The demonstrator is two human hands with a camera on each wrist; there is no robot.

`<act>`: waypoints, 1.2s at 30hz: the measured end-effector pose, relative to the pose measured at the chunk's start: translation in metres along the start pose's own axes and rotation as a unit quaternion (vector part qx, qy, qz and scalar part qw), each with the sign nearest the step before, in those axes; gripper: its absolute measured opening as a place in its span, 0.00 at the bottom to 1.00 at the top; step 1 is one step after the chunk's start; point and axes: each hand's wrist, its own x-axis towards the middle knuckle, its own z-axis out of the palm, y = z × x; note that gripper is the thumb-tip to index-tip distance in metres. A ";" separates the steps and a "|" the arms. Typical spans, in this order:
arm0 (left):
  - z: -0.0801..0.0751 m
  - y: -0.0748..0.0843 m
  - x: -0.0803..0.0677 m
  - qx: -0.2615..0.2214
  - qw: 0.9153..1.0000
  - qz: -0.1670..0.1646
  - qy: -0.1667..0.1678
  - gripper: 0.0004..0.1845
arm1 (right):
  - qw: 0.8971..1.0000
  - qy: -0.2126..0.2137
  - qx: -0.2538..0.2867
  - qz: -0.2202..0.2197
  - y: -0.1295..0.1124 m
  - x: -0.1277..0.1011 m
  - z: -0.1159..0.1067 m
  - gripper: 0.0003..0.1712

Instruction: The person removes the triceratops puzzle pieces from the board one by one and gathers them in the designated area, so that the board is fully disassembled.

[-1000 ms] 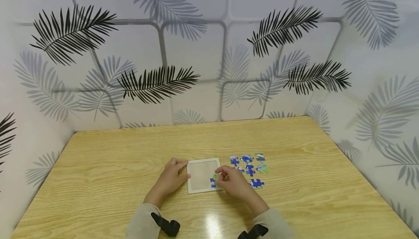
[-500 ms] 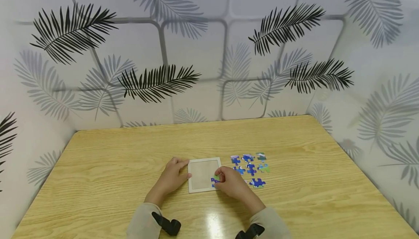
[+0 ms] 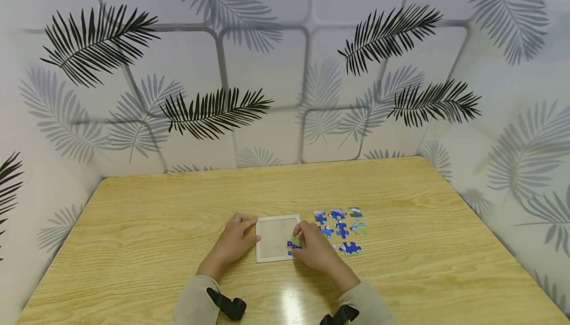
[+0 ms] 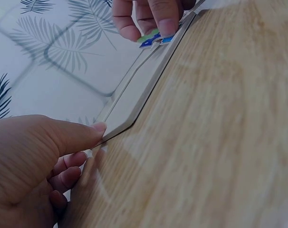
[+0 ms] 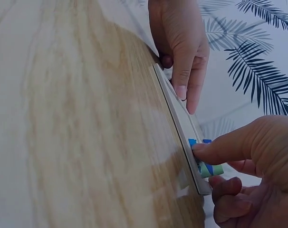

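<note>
A square white puzzle tray point(image 3: 272, 236) lies on the wooden table, also visible as tray point(image 4: 134, 102) and tray point(image 5: 179, 118). My left hand point(image 3: 236, 238) rests against the tray's left edge, thumb and fingers touching its frame. My right hand point(image 3: 311, 246) pinches a green piece point(image 3: 295, 240) over a blue piece point(image 3: 290, 251) at the tray's lower right corner. The wrist views show the green piece point(image 5: 210, 169) and green piece point(image 4: 148, 36) under my fingertips. Several loose blue and green puzzle pieces point(image 3: 340, 228) lie just right of the tray.
The wooden table point(image 3: 156, 226) stands in a corner of walls papered with leaf prints point(image 3: 213, 110). A bright glare spot point(image 3: 287, 307) sits near the front edge between my sleeves.
My right hand has shifted slightly left, bringing the green piece down onto the tray's lower right corner. The left hand has stayed at the tray's left edge.
</note>
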 end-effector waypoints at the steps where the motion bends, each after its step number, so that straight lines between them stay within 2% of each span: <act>1: 0.000 0.000 0.000 0.000 1.000 -0.001 0.000 0.27 | 1.000 0.000 -0.001 -0.003 0.000 0.000 0.000 0.18; 7: -0.001 0.000 0.000 0.001 1.000 0.000 -0.001 0.27 | 1.000 0.002 0.016 -0.013 0.004 -0.001 -0.001 0.15; 14: -0.001 0.000 0.000 0.002 1.000 0.001 -0.001 0.28 | 0.995 0.048 0.083 -0.004 0.014 -0.003 -0.013 0.09; 19: 0.000 0.000 0.000 0.005 1.000 0.002 0.000 0.27 | 0.990 0.086 0.109 0.025 0.030 -0.008 -0.029 0.07; 26: 0.001 0.001 0.000 0.006 1.000 0.001 0.003 0.27 | 0.982 0.123 0.115 0.088 0.058 -0.021 -0.063 0.08; 31: 0.000 0.002 -0.001 0.003 1.000 0.005 0.003 0.27 | 0.976 0.132 0.112 0.130 0.077 -0.035 -0.085 0.10; 36: 0.001 0.002 -0.001 0.004 1.000 0.003 0.002 0.27 | 0.974 0.134 0.097 0.154 0.093 -0.045 -0.097 0.12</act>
